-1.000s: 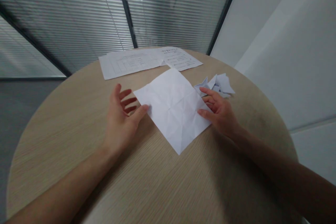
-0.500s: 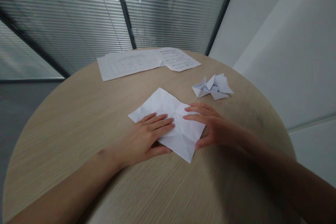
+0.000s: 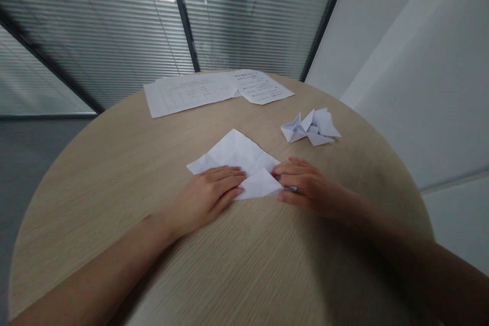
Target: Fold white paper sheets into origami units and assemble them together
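A creased white sheet of paper lies on the table in front of me, its near corner folded up so that a triangular flap rests over its middle. My left hand is closed on the left part of the fold, fingers together on top of the paper and thumb hidden. At the sheet's right corner, my right hand pinches the paper, and the bent fingers partly cover that corner.
Folded white paper pieces sit beyond my right hand. Printed sheets lie near the far edge of the round wooden table. Windows with blinds stand behind it, and a white wall is on the right.
The sheet's near corner has been folded away from me onto its middle. My left thumb has gone out of sight, and my right fingers have closed in at the right corner.
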### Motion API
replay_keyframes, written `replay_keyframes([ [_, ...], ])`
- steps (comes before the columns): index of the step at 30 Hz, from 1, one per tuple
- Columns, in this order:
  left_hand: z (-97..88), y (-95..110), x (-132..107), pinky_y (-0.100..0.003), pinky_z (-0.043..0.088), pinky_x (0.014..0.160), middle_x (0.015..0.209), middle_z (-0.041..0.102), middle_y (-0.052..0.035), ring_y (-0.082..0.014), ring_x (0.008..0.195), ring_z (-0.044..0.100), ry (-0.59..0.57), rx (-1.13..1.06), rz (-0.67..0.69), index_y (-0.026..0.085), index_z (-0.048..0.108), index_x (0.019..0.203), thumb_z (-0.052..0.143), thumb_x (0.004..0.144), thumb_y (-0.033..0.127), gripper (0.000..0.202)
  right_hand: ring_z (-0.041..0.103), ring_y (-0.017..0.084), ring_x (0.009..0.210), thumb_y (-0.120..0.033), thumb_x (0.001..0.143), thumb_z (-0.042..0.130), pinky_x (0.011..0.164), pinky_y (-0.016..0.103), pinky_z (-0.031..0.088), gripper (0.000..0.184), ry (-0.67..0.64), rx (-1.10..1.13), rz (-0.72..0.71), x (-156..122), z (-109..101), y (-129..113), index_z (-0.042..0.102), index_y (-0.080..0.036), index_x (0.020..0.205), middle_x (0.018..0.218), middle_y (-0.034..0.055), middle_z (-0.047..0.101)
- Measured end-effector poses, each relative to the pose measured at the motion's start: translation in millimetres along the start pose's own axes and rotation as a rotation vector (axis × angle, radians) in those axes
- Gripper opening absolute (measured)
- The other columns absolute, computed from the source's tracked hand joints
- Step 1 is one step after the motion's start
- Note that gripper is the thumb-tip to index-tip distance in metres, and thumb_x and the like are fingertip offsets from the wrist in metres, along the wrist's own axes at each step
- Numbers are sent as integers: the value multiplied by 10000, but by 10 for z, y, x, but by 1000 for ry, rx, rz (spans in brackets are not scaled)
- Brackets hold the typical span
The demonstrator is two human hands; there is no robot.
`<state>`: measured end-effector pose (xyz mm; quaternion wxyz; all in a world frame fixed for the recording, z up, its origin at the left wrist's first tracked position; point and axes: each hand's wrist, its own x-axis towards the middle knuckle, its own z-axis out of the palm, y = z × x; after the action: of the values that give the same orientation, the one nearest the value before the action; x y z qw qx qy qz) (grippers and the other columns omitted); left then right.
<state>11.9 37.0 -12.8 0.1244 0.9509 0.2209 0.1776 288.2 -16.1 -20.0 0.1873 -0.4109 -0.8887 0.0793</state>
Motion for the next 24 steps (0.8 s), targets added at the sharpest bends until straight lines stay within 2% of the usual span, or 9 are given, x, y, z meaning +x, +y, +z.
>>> replay_keyframes([
  [2,26,-11,-6,-426,525,1045,1265,695,-129,-232,1171,660,29,11,-46,135,609,1298,401,1027,307,382,686,213,1031,-252,966,559,996,409,465,210,55,-20,56,33,34,-17,724,-187,854,1082,86,756],
  [5,49,-26,-11,-433,532,1033,1355,636,-150,-245,1199,642,31,38,-98,135,505,1413,467,995,285,446,682,230,996,-207,955,544,959,419,489,188,119,-57,127,71,102,-24,726,-161,950,1054,101,757],
  [7,53,-36,-11,-452,510,1061,1406,601,-134,-249,1252,607,9,65,-72,162,532,1398,466,988,244,423,674,247,1018,-204,932,574,961,439,493,183,131,-84,160,84,139,-22,720,-151,1029,1091,119,746],
  [10,58,-52,-9,-506,475,1091,1401,615,-87,-266,1301,569,-57,120,4,203,627,1304,432,989,192,371,652,268,1088,-176,895,614,987,469,489,287,149,-140,196,93,166,-39,684,-160,1174,1183,133,717],
  [12,64,-54,-8,-524,470,1090,1386,628,-74,-277,1309,561,-83,152,26,212,635,1300,423,989,186,377,632,271,1131,-134,898,599,995,464,489,348,173,-196,169,100,169,-84,657,-175,1239,1230,129,698],
  [14,67,-39,-6,-524,474,1086,1387,627,-80,-283,1310,560,-88,167,24,203,628,1311,428,996,214,373,627,265,1138,-102,922,556,980,443,497,329,185,-264,81,110,169,-157,672,-188,1218,1229,123,698],
  [18,35,39,4,-553,473,1073,1399,608,-128,-321,1322,545,-121,157,12,160,616,1325,474,1000,365,410,670,248,1018,-94,949,516,897,407,544,252,66,-334,-43,126,200,-329,710,-160,1095,1104,112,740],
  [21,-35,111,2,-583,456,1077,1445,559,-151,-356,1339,522,-200,154,-1,147,576,1371,543,954,450,517,681,253,1015,-62,926,510,898,400,563,268,2,-361,-2,134,244,-411,701,-120,1105,1123,135,737],
  [24,-127,165,-19,-583,425,1105,1494,507,-144,-355,1364,496,-272,126,2,179,542,1408,617,893,436,581,682,274,1057,-86,930,495,935,421,567,278,5,-390,49,147,270,-450,704,-82,1113,1169,181,722],
])
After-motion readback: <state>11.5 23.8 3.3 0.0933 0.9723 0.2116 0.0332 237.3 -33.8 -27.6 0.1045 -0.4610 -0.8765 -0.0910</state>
